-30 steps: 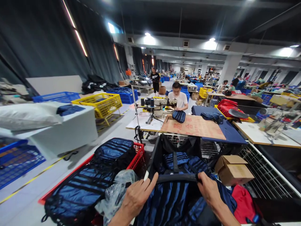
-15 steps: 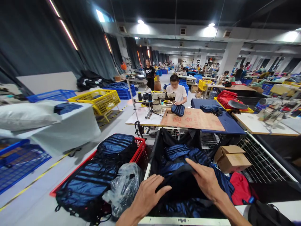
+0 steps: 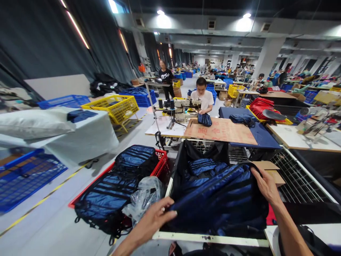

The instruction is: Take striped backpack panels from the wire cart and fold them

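A large dark blue bag piece (image 3: 218, 199) with black stripes and black edging is spread between my two hands above a black-lined bin (image 3: 213, 237). My left hand (image 3: 157, 217) is at its left corner, thumb and fingers close round the edge. My right hand (image 3: 268, 183) grips the upper right edge, the fingertips partly behind the cloth. More blue striped pieces (image 3: 201, 166) lie in the bin beyond it.
A red crate (image 3: 161, 163) with blue-black backpacks (image 3: 109, 195) and a clear plastic bag (image 3: 146, 195) stands left. A cardboard box (image 3: 269, 170) is at the right. Ahead, a person (image 3: 204, 97) sits at a sewing machine (image 3: 181, 106); another person (image 3: 165, 80) stands behind.
The blue bag piece has been raised and spread over the bin, its striped side now showing. My right hand has moved right and up; my left hand has moved slightly left.
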Demonstrator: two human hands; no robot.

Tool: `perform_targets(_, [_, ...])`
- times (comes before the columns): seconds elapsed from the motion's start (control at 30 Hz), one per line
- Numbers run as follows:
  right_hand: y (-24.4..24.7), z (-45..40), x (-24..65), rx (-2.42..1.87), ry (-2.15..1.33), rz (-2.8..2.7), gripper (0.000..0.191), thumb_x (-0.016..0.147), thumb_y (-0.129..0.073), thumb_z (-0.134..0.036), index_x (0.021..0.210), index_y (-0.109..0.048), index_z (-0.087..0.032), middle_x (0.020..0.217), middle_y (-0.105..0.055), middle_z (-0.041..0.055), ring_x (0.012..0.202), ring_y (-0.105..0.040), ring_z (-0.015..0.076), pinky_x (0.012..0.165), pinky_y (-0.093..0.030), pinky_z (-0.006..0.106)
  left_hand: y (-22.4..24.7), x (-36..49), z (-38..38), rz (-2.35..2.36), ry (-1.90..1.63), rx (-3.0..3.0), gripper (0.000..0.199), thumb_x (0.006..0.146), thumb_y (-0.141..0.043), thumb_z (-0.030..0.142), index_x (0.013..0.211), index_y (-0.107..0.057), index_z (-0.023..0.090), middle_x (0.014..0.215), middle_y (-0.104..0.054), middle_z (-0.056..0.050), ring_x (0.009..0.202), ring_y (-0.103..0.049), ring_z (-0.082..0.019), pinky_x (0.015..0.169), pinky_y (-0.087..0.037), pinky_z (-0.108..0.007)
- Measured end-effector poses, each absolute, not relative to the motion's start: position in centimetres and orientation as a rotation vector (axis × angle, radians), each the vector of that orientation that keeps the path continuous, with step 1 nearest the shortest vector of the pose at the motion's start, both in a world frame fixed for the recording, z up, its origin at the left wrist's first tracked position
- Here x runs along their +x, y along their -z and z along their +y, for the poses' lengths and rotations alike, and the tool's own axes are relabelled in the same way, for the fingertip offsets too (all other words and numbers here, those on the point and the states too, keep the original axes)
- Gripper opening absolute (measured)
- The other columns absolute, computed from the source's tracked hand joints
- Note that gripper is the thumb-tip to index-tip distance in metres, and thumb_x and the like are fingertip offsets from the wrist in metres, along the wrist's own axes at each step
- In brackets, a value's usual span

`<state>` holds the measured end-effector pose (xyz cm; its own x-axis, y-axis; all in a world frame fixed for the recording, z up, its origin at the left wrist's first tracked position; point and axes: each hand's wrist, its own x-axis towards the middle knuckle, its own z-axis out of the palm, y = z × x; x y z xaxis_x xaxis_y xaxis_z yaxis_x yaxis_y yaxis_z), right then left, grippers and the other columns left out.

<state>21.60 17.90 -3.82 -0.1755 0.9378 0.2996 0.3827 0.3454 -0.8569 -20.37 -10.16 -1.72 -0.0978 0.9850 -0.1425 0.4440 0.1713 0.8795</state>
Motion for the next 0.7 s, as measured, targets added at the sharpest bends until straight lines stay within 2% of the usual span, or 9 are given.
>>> perform_targets(0.1, [3.9, 16.0, 20.8, -1.145, -0.928, -1.786, 0.066, 0.096, -0.067, -0.072, 0.138, -0.078, -0.023, 0.142, -0.077, 0.0125, 0.136, -0.069, 0.0343, 0.122, -0.051, 0.05, 2.6, -24.4, -8.0, 2.227, -0.979, 1.832, 0.027, 0.108, -0.052, 0.04, 0.1, -0.069, 0.022, 0.091, -0.069, -0.003, 0.084, -0.067, -0.019, 0.075, -0.052, -0.028])
perform_targets(0.17, [3.7, 14.8, 20.6, -1.111, -1.056, -1.83, 0.065, 0.096, -0.07, -0.072, 0.136, -0.077, -0.021, 0.135, -0.079, 0.0135, 0.126, -0.072, 0.0327, 0.112, -0.057, 0.044, 2.3, -27.0, -7.0, 2.464, -0.899, 2.209, 0.025, 0.109, -0.047, 0.025, 0.105, -0.071, 0.02, 0.085, -0.066, -0.003, 0.077, -0.066, -0.018, 0.068, -0.049, -0.026])
perform_targets(0.3, [2.9, 13.2, 21.5, -1.052, -1.209, -2.007, 0.045, 0.099, -0.072, -0.061, 0.121, -0.077, -0.022, 0.117, -0.081, 0.0094, 0.111, -0.073, 0.0278, 0.098, -0.061, 0.035, -0.2, -28.3, -6.7, 2.494, -0.696, 2.82, 0.024, 0.105, -0.049, 0.011, 0.117, -0.068, 0.019, 0.082, -0.061, 0.0, 0.067, -0.061, -0.014, 0.059, -0.043, -0.025])
perform_targets(0.37, [2.9, 12.1, 21.3, -1.006, -1.208, -2.148, 0.031, 0.101, -0.071, -0.051, 0.115, -0.078, -0.024, 0.113, -0.08, 0.0068, 0.107, -0.074, 0.0264, 0.095, -0.06, 0.033, -1.5, -26.6, -6.9, 2.35, -0.627, 3.016, 0.026, 0.104, -0.049, 0.007, 0.12, -0.065, 0.02, 0.083, -0.06, 0.0, 0.069, -0.061, -0.014, 0.062, -0.046, -0.025])
perform_targets(0.43, [3.6, 10.5, 19.9, -0.92, -1.141, -2.268, 0.024, 0.103, -0.067, -0.038, 0.12, -0.078, -0.026, 0.118, -0.081, 0.007, 0.11, -0.076, 0.0268, 0.098, -0.06, 0.036, -2.4, -24.1, -7.1, 2.157, -0.539, 3.177, 0.03, 0.104, -0.049, 0.004, 0.124, -0.064, 0.021, 0.082, -0.06, 0.001, 0.071, -0.061, -0.015, 0.065, -0.047, -0.026])
perform_targets(0.5, [4.9, 8.8, 17.5, -0.808, -1.007, -2.322, 0.034, 0.101, -0.061, -0.025, 0.132, -0.076, -0.027, 0.126, -0.081, 0.009, 0.116, -0.077, 0.0276, 0.103, -0.06, 0.039, -3.0, -21.5, -7.2, 1.976, -0.482, 3.253, 0.036, 0.103, -0.051, 0.002, 0.13, -0.062, 0.022, 0.082, -0.061, 0.001, 0.074, -0.063, -0.016, 0.068, -0.049, -0.026])
perform_targets(0.6, [7.0, 6.7, 14.1, -0.65, -0.831, -2.306, 0.045, 0.1, -0.056, -0.017, 0.141, -0.072, -0.026, 0.123, -0.082, 0.0103, 0.11, -0.081, 0.0254, 0.096, -0.063, 0.036, -4.0, -19.0, -7.1, 1.878, -0.569, 3.108, 0.047, 0.103, -0.05, 0.004, 0.142, -0.06, 0.027, 0.088, -0.066, 0.001, 0.079, -0.066, -0.016, 0.075, -0.053, -0.025])
perform_targets(0.67, [7.6, 6.1, 13.2, -0.607, -0.796, -2.27, 0.041, 0.105, -0.053, -0.019, 0.14, -0.073, -0.025, 0.116, -0.084, 0.0094, 0.102, -0.083, 0.0234, 0.09, -0.064, 0.031, -5.2, -18.6, -6.7, 1.961, -0.705, 2.887, 0.041, 0.105, -0.051, 0.012, 0.14, -0.065, 0.028, 0.102, -0.072, -0.003, 0.088, -0.069, -0.017, 0.081, -0.056, -0.025])
perform_targets(0.7, [7.6, 6.1, 13.3, -0.611, -0.805, -2.253, 0.039, 0.107, -0.052, -0.021, 0.138, -0.074, -0.026, 0.114, -0.085, 0.0085, 0.099, -0.084, 0.0227, 0.088, -0.064, 0.029, -6.0, -18.7, -6.5, 2.004, -0.752, 2.763, 0.032, 0.106, -0.053, 0.018, 0.131, -0.071, 0.026, 0.106, -0.073, -0.005, 0.092, -0.069, -0.018, 0.083, -0.057, -0.026])
